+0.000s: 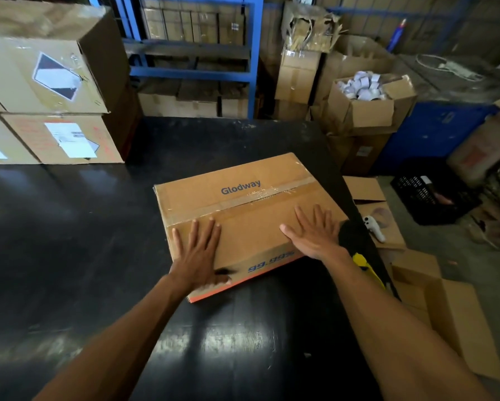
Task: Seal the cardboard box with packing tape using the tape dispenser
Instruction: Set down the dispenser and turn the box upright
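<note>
On the black counter (98, 227) in front of us lies the cardboard box (243, 204), closed, with its printed top turned up. Both our hands lie flat on its near part. Our left hand (198, 253) presses with straight fingers near the near-left corner, and its palm goes over the front edge. Our right hand (315, 231) rests spread near the near-right corner. Neither hand holds anything.

A strip of clear tape (260, 195) already runs along the middle seam of the top. This seam, and so the long axis of the box, goes from left to right and rises a little toward the far right. We judge that the top seam is closed, and that what remains is perhaps to press the tape down or to tape another side.

For the next move one relation matters. A yellow tool (364, 266) lies at the right edge of the counter, just beside our right wrist and partly hidden by the forearm. We cannot tell if it is the tape dispenser. If it is, our right hand is clearly the nearer one, and the left can keep the box in place.
</note>
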`<state>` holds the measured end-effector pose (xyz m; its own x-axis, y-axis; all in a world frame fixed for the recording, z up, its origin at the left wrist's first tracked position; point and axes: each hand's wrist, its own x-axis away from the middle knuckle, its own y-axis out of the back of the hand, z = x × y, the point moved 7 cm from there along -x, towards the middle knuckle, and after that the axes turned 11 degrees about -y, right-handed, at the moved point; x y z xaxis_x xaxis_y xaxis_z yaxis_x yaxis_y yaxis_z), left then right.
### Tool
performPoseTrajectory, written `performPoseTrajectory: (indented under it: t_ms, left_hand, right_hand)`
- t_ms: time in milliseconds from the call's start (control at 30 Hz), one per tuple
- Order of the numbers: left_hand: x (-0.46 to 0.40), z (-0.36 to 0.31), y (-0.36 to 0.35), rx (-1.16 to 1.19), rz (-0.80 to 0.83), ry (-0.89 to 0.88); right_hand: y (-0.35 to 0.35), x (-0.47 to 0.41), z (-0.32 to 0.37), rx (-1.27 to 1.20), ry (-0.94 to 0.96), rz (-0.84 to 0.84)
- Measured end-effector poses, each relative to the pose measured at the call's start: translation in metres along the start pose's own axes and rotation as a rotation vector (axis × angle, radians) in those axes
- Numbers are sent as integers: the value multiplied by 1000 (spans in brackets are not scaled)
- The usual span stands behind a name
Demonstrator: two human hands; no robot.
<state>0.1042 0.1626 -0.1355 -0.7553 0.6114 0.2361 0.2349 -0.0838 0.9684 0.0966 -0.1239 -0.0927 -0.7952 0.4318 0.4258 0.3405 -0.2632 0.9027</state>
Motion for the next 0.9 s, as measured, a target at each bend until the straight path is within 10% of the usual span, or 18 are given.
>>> performPoseTrajectory:
  t_ms: [300,533,900]
  left_hand:
    - [2,57,17,25,24,84]
    - [5,48,14,47,-43,117]
    - [2,45,15,-40,-49,71]
  right_hand:
    - [-15,41,3,1,-68,-179]
    - [-24,28,-61,-271,-64,171]
    - [-31,32,-60,-263,-34,87]
